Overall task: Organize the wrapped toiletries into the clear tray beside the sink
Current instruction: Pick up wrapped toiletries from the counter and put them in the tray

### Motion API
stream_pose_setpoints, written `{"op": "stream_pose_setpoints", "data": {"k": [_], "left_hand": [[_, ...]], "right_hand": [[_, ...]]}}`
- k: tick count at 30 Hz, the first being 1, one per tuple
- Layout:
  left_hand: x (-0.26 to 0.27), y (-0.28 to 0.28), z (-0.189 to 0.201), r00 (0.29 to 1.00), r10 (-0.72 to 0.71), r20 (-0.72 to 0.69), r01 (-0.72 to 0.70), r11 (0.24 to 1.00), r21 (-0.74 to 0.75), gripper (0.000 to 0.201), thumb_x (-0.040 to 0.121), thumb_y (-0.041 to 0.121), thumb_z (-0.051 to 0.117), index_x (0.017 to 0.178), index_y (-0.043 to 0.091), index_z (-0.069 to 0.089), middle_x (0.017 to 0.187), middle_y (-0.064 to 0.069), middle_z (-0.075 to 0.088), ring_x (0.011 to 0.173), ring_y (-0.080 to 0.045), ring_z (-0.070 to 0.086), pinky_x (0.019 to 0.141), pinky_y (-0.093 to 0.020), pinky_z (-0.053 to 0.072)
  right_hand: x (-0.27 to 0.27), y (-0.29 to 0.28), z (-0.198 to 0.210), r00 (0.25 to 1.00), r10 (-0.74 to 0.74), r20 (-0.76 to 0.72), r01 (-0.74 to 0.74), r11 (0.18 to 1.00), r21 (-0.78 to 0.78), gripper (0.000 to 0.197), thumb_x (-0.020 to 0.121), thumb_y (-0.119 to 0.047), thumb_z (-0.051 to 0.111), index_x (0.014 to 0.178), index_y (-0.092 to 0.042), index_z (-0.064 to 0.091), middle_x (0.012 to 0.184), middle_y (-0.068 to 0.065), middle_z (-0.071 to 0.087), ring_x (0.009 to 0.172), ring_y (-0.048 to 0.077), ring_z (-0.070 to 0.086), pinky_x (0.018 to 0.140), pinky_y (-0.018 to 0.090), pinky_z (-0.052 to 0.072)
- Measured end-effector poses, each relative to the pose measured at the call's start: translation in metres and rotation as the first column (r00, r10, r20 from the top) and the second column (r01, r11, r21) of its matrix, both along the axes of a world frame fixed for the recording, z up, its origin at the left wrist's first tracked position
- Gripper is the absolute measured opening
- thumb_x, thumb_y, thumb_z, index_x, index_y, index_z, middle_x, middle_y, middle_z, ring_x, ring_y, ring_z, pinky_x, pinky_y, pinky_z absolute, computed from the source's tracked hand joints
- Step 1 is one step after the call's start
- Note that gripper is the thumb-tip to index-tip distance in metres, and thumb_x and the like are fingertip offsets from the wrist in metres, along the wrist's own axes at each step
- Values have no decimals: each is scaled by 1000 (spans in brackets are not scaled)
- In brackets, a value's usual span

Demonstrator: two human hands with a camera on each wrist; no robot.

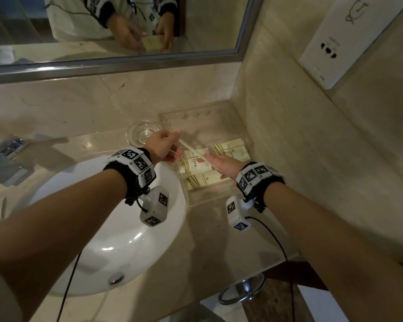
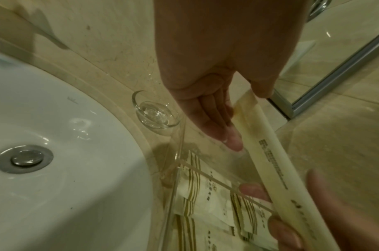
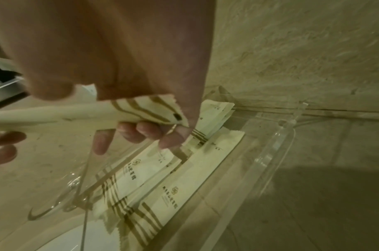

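Note:
Both hands hold one long cream wrapped packet [image 1: 197,154] tilted above the clear tray [image 1: 196,116]. My left hand [image 1: 172,140] pinches its plain far end between thumb and fingers, as the left wrist view shows at the packet [image 2: 270,152]. My right hand [image 1: 213,160] grips the gold-striped end [image 3: 141,108] with curled fingers [image 3: 145,130]. Several cream packets with gold stripes [image 1: 230,149] [image 3: 173,195] lie flat in the tray, side by side and partly overlapping. The tray's clear wall [image 2: 179,135] stands right beside the sink edge.
A small glass dish [image 1: 143,133] sits left of the tray. The white sink basin [image 1: 116,228] lies below my left arm, with a chrome faucet [image 1: 7,159] at far left. The mirror [image 1: 126,31] runs along the back; a socket panel [image 1: 335,47] is on the right wall.

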State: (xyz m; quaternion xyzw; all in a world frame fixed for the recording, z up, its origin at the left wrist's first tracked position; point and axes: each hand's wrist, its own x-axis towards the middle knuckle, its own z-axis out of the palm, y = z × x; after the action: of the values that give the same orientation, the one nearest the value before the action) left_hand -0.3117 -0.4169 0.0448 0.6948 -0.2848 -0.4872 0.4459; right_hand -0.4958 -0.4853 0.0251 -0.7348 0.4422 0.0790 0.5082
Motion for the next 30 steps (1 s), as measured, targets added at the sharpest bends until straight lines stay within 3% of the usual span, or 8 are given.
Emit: {"op": "stream_pose_setpoints", "data": {"k": [5,8,11,15,19,22,27,30], "left_hand": [[6,0,-4,998,38,47,-40,998,49,13,89,3,54,78,8,48,78,-10,58,51,-16,63,38,-17,51],[8,-1,-5,999,-1,49,-1,999,35,20,89,-2,52,73,9,47,80,-9,57,65,-20,61,41,-16,52],[9,-4,-6,997,55,49,-54,998,-13,23,88,-3,52,71,10,46,77,-7,56,59,-18,61,39,-15,50],[6,-8,-10,993,100,70,-97,994,-50,24,89,-4,50,71,13,48,72,-6,58,36,-5,60,40,-15,51],[6,-9,-13,992,118,40,-116,992,-42,29,87,-11,46,72,14,45,76,-7,55,60,-17,60,43,-16,53],[4,-8,-14,993,93,68,-89,994,-56,31,85,-12,48,74,18,46,76,-5,56,64,-17,56,43,-12,49],[-5,-15,-8,997,70,20,-67,991,-118,23,86,-4,55,81,18,52,75,-3,55,62,-14,56,49,-11,52],[-12,-19,-3,998,63,-11,-64,988,-144,22,85,-4,57,100,10,51,74,-4,54,64,-15,57,61,-19,55]], "right_hand": [[-6,-3,-3,993,-32,112,34,999,-14,36,95,-20,50,130,-14,54,123,8,61,111,20,57,103,33,40],[-8,-7,-4,993,-49,111,49,999,0,17,92,-20,56,104,-13,66,103,4,63,97,17,57,91,29,40],[-11,-13,-6,993,-67,94,65,998,16,11,89,-22,60,79,-23,64,88,3,64,89,20,58,91,39,45],[-15,-15,-3,991,-100,94,87,988,127,6,89,-11,60,93,-11,64,80,-2,63,75,13,60,70,20,53],[-19,-24,-7,950,-295,102,257,925,281,7,88,-8,60,91,-14,63,89,2,62,87,19,59,91,38,49],[-22,-25,-5,967,-247,60,226,943,243,26,88,-9,60,114,-10,61,94,-1,64,96,19,60,95,40,47],[-13,-19,-4,995,-99,24,94,983,161,36,76,-34,70,107,-16,68,110,9,68,102,30,62,94,41,46],[-5,-14,-1,997,-69,19,66,990,124,36,84,-26,66,117,-12,64,111,10,68,82,18,58,72,27,48]]}}
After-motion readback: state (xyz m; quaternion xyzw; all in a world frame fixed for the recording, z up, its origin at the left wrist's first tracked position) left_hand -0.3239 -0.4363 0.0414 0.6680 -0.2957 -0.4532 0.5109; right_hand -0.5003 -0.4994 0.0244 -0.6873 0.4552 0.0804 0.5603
